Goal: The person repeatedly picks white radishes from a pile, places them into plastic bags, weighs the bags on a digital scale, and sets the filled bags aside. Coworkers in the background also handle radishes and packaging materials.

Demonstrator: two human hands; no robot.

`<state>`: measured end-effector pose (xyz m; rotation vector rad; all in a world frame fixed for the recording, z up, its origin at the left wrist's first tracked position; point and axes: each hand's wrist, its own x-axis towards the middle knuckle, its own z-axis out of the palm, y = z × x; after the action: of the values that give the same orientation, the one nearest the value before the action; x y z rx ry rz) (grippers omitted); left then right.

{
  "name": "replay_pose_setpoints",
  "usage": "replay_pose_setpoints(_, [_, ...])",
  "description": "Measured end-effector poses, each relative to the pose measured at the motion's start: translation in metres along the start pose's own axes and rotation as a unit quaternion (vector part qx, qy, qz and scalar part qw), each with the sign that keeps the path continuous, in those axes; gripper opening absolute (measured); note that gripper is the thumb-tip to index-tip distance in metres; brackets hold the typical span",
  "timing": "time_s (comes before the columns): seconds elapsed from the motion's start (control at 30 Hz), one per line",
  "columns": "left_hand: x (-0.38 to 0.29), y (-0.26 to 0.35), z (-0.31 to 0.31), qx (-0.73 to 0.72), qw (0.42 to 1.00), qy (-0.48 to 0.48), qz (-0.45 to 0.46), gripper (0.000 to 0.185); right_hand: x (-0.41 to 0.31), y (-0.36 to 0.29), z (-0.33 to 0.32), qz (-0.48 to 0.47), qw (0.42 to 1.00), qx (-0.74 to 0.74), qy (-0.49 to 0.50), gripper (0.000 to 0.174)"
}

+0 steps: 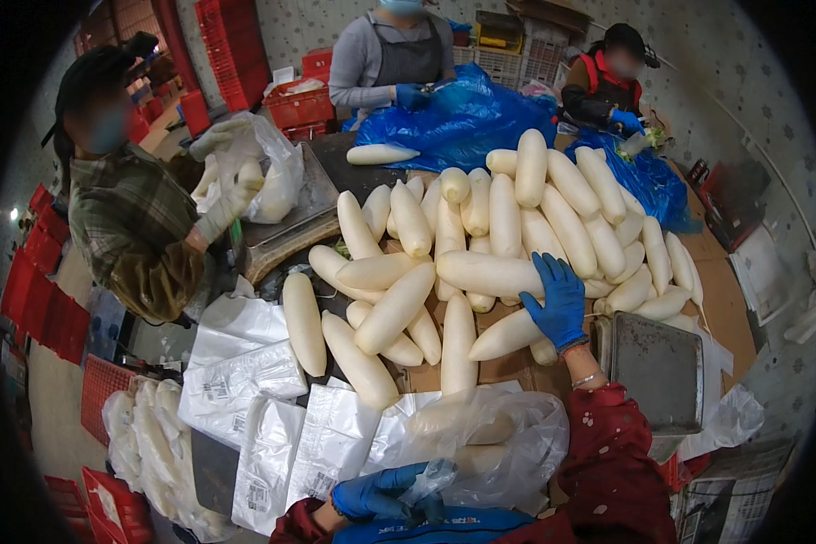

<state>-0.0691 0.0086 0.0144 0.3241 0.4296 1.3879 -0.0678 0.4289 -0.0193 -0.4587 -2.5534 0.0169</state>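
A blue rubber glove covers my right hand (556, 299), which lies with spread fingers on the right end of a peeled white radish (486, 272) in the heap. Whether the fingers grip it I cannot tell. Close to my body, my left hand (384, 491), gloved in blue too, pinches the gathered mouth of a clear plastic bag (537, 442). Inside that bag lie a few white radishes (479, 459). Another radish (506, 336) points left just below my right palm. The large radish pile (503, 211) spreads beyond both hands.
Flat white plastic bags (333, 435) are stacked at the left front. A metal box-like scale (656, 367) stands beside my right forearm. At left a co-worker (136, 224) handles a filled bag over another scale (313, 183). Two more people (394, 61) work behind blue plastic sheeting (462, 122).
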Motion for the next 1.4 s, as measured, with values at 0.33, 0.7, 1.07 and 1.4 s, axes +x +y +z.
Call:
replay_pose_setpoints(0.33, [-0.001,0.001,0.014,-0.029,0.998,0.062,0.007,0.082,0.038,0.035,-0.007,0.036,0.983,0.138,0.118,0.058])
replay_pose_setpoints(0.7, [0.001,0.002,0.026,-0.110,0.981,0.114,0.107,0.080,0.156,0.099,0.000,0.259,0.960,-0.107,-0.023,0.090])
replay_pose_setpoints(1.07, [-0.004,-0.014,0.041,-0.071,0.980,0.092,0.160,0.073,0.065,0.066,-0.063,0.345,0.508,0.789,-0.002,0.050])
replay_pose_setpoints(1.4, [-0.008,0.005,0.026,0.114,0.971,0.054,0.201,0.081,-0.085,-0.102,-0.157,0.005,0.613,0.709,-0.349,0.073])
